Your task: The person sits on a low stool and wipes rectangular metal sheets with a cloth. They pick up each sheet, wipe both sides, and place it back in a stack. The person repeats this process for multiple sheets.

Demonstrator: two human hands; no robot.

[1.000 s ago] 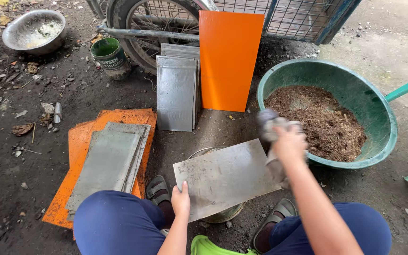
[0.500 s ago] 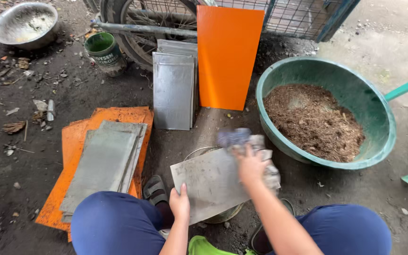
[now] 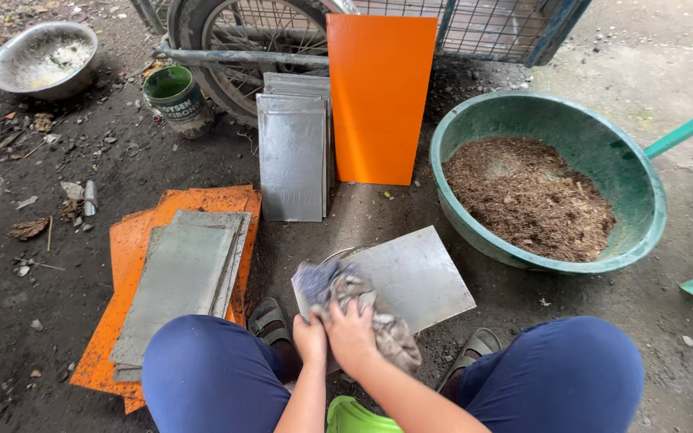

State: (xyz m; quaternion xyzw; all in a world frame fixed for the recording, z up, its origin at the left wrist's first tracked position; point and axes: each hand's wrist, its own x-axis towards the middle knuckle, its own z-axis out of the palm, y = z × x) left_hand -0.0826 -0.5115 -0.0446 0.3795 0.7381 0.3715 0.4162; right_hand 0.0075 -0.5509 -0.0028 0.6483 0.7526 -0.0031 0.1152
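Grey metal sheet (image 3: 407, 277) lies flat across a round metal basin (image 3: 338, 255) on the ground between my feet, tilted corner-on to me. Right hand (image 3: 352, 337) is clenched on a crumpled grey rag (image 3: 338, 293), pressing it on the sheet's near-left corner. Left hand (image 3: 310, 338) sits just beside it at the sheet's near edge; I can't tell if its fingers are curled on the edge or only resting.

My read: sheet is stiff, thin, fairly light, likely slick and sharp-edged. Best gripped along a long edge, thumb on top, not by a corner. Rag is soft, bunches easily.

Outward: stack of grey sheets (image 3: 178, 281) on orange boards (image 3: 126, 265) to my left. More grey sheets (image 3: 292, 156) and an orange panel (image 3: 378, 96) lean against a cart wheel (image 3: 234, 32). Green tub (image 3: 643, 192) of brown sawdust-like material (image 3: 527, 196) on the right. Small green bucket (image 3: 176, 100) and a steel bowl (image 3: 42, 60) far left.
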